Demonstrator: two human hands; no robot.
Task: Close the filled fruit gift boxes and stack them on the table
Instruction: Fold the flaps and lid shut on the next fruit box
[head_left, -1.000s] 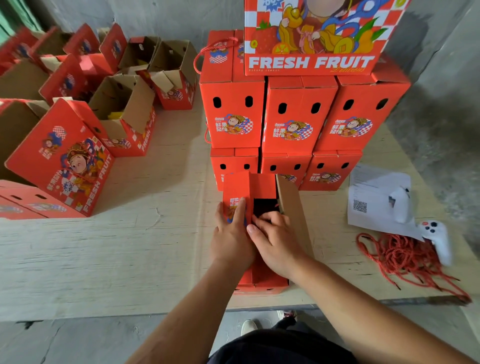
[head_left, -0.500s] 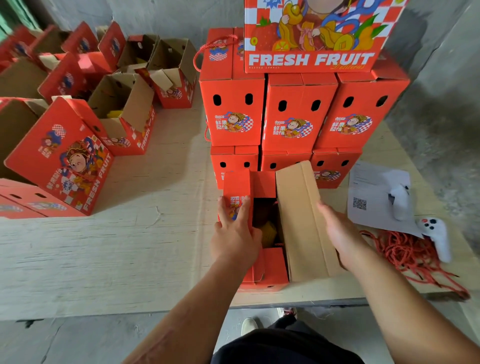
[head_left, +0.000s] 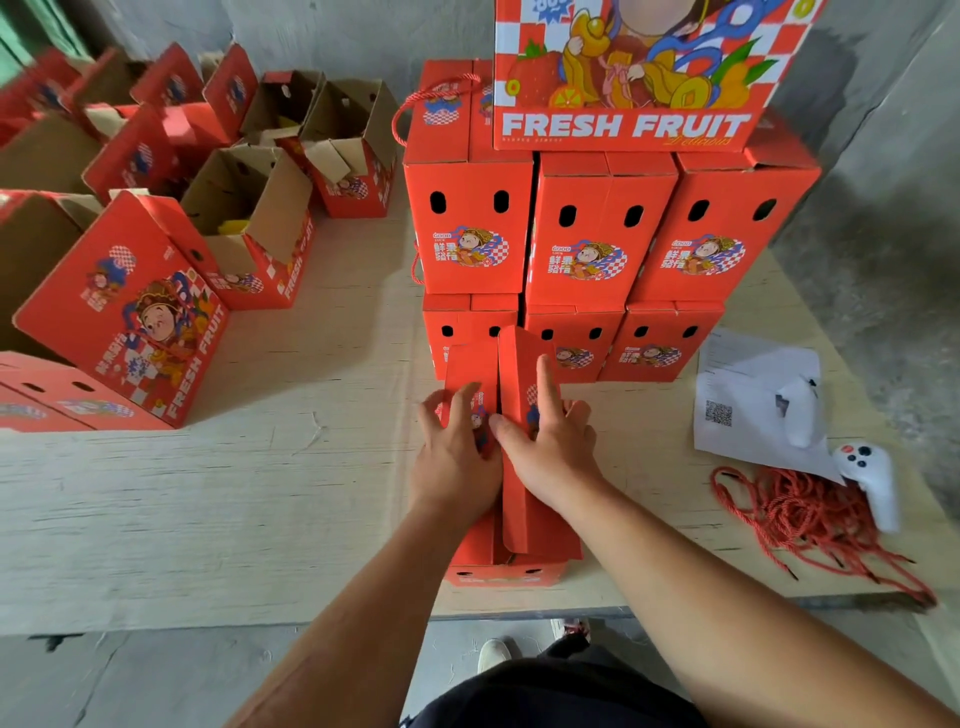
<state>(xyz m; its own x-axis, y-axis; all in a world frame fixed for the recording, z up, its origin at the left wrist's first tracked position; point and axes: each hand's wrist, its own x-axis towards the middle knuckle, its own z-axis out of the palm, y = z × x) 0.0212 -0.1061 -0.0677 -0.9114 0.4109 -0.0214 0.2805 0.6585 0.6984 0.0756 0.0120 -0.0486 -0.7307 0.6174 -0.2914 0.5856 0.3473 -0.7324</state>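
Both hands are down on the red gift box (head_left: 511, 525) at the near edge of the table (head_left: 218, 499), right in front of the stacked boxes (head_left: 597, 234). The left hand (head_left: 457, 457) lies flat on the left top flap (head_left: 465, 374), fingers spread and pressing the card, nothing gripped. The right hand (head_left: 553, 447) is on the right top flap (head_left: 524, 364), index finger stretched forward along it, the other fingers apart and curled over its right side, thumb at the seam – a flat press, not a pinch. The two flaps meet in the middle, and the right one stands a touch higher, its edge raised along the seam. The box's near end faces the camera, two dark slots showing at the table edge.

Behind it the stack rises in two rows of three closed boxes, with a big "FRESH FRUIT" box (head_left: 639, 78) on top and a red rope handle (head_left: 415, 104) looping off the upper left one. Off to the left – open boxes (head_left: 249, 208) with brown flaps up, something yellow inside one, and a closed box on its side (head_left: 130, 317) showing the cartoon print. To the right, a sheet of paper with a QR code (head_left: 737, 410), a white controller (head_left: 872, 483) lying on a tangle of red cord (head_left: 800, 514)
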